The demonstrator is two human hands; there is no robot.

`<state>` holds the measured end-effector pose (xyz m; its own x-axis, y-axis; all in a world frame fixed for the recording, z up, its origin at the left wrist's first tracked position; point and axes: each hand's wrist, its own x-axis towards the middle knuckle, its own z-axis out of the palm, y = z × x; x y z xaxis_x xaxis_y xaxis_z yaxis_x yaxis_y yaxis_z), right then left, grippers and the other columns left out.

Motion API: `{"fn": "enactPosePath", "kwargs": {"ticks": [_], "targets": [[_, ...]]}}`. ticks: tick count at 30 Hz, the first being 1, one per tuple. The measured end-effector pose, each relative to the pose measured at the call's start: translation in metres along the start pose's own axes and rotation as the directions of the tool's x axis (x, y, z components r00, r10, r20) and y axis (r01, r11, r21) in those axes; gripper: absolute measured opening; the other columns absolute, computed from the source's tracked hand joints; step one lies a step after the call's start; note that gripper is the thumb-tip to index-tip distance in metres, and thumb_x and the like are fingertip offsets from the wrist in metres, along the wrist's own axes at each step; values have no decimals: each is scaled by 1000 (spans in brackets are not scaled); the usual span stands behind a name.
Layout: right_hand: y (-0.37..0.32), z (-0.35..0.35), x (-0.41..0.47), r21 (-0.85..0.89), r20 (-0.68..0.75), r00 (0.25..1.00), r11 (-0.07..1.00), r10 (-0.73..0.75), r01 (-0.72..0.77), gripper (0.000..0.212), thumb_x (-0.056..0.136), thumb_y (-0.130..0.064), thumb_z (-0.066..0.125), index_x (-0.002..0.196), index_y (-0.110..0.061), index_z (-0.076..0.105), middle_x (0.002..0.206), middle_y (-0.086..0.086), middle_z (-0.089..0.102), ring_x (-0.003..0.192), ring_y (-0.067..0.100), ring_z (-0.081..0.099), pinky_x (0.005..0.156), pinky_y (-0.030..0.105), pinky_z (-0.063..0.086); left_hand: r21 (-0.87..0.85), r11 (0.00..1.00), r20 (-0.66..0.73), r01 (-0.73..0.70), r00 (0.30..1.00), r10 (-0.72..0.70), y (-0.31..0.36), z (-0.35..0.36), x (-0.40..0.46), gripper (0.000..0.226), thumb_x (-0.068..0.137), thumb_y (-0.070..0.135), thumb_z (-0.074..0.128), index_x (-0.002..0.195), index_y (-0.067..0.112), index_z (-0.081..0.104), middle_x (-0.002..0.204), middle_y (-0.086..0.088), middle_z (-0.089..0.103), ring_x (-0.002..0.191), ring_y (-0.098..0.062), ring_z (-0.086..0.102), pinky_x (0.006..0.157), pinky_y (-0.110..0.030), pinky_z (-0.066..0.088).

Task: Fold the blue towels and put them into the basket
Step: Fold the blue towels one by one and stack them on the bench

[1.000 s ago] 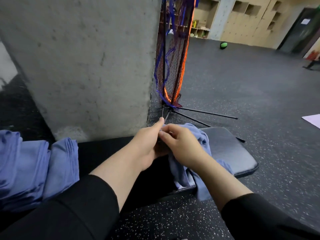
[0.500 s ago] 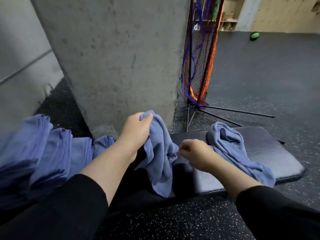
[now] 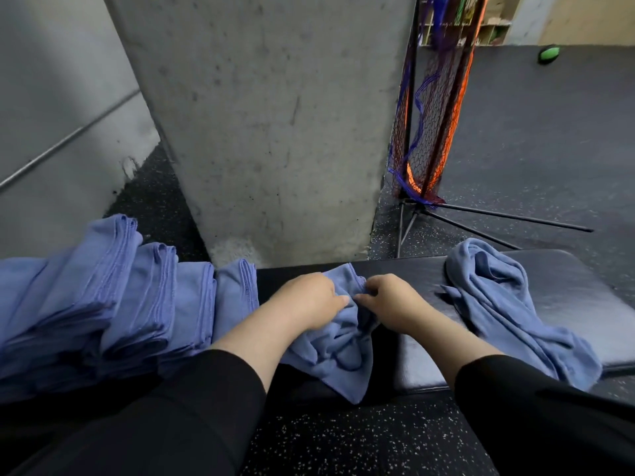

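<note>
Both arms reach forward, black sleeves pushed up past the wrists, forearms bare. Left hand point(image 3: 307, 301) and right hand point(image 3: 390, 301) sit close together, knuckles up, fingers curled, each gripping the same bunched towel point(image 3: 338, 352).

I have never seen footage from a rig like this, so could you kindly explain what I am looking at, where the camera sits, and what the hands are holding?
There is no machine here: a person wears one wide-angle camera on the head, looking forward and down at their own arms in black sleeves. The left hand and right hand both grip a crumpled blue towel lying on a dark padded bench. A second unfolded towel lies loose on the bench to the right. To the left sits a row of folded towels. Behind stand a concrete pillar and a netted frame on the speckled floor. No basket can be made out for certain.
</note>
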<state>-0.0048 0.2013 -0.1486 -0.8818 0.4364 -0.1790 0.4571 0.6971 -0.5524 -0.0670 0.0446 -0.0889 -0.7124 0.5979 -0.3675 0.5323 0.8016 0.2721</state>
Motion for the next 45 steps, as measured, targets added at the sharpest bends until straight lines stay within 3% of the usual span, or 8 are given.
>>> {"fn": "enactPosePath", "kwargs": {"ticks": [3, 10, 19, 26, 35, 39, 41, 45], "targets": [[-6, -6, 0, 8, -102, 994, 999, -32, 33, 38, 90, -26, 63, 60, -17, 40, 57, -2, 45, 65, 22, 43, 52, 29, 32, -65, 998, -117, 28, 992, -36, -9, 4, 9, 35, 97, 48, 54, 75, 21, 52, 86, -3, 63, 84, -25, 59, 66, -31, 41], [-13, -34, -2, 314, -202, 951, 904, -234, 290, 18, 91, -21, 65, 76, -18, 54, 63, -8, 50, 61, 7, 40, 62, 31, 38, -424, 888, -332, -176, 943, 29, -6, -12, 16, 47, 105, 37, 46, 150, 23, 43, 148, -4, 51, 134, -24, 49, 107, -37, 41], [-17, -46, -23, 427, -95, 951, 851, -294, 306, 10, 90, -27, 74, 87, -18, 74, 85, 4, 74, 73, 5, 58, 77, 41, 53, -793, 597, -173, -118, 984, -34, 7, -3, 11, 41, 99, 41, 60, 65, 18, 65, 53, 13, 52, 60, -9, 45, 62, -26, 37], [-28, -53, -33, 322, -74, 954, 899, -289, 297, 18, 93, -31, 71, 83, -16, 74, 77, 12, 69, 65, 7, 50, 66, 34, 47, -812, 576, -225, -94, 961, -160, 6, -6, 10, 20, 92, 24, 64, 74, 16, 67, 66, 0, 58, 67, -18, 51, 67, -33, 41], [-23, -80, -26, 161, -400, 913, 975, -77, 153, 17, 98, -30, 58, 92, -18, 68, 78, -3, 66, 79, 21, 59, 66, 32, 38, -995, 43, -101, -91, 906, -410, -19, -35, 6, 15, 92, 23, 59, 86, 9, 64, 93, -17, 63, 84, -28, 61, 77, -38, 48], [-27, -83, -29, 140, -409, 903, 969, -133, 206, 16, 99, -32, 58, 93, -20, 66, 80, -2, 66, 79, 20, 59, 65, 32, 36, -804, 567, -414, -178, 853, -319, -25, -32, 0, 26, 103, 30, 50, 83, 14, 53, 79, 0, 54, 77, -21, 49, 67, -30, 39], [-32, -79, -32, 177, -352, 913, 944, -204, 279, 14, 98, -33, 61, 90, -21, 65, 74, -2, 66, 69, 15, 55, 65, 32, 40, -562, 794, -556, -233, 817, -154, -21, -31, -4, 19, 100, 35, 57, 110, 19, 61, 107, 0, 63, 100, -23, 58, 85, -34, 46], [-43, -73, -40, 211, -266, 912, 905, -311, 370, 12, 98, -29, 63, 88, -23, 65, 66, -7, 60, 61, 5, 46, 61, 27, 40, -368, 839, -386, -402, 886, 256, -4, -25, -10, 55, 104, 29, 52, 155, 22, 34, 158, 4, 37, 144, -12, 36, 117, -27, 28]]}}
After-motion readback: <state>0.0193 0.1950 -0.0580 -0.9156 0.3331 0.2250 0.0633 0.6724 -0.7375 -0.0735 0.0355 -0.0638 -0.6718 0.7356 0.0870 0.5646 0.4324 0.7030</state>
